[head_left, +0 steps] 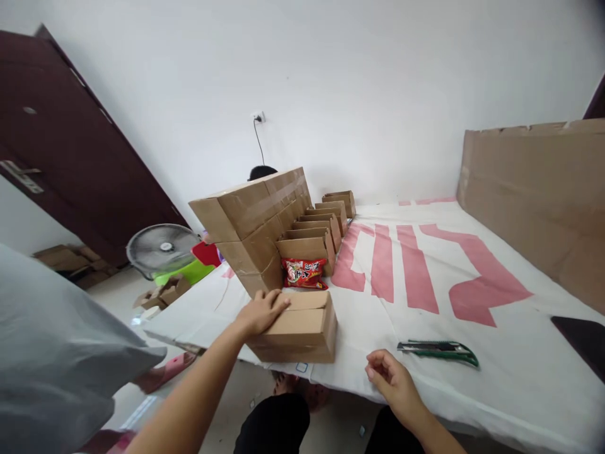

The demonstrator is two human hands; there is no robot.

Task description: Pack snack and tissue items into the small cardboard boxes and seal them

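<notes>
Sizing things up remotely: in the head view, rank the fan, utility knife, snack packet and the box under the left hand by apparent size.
1. Cardboard box, nearest the camera, so flattered.
2. Fan.
3. Green utility knife and red snack packet look alike; unranked.

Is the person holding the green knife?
No, the green knife lies alone on the white sheet, while the right hand is curled beside it, holding nothing.
</notes>
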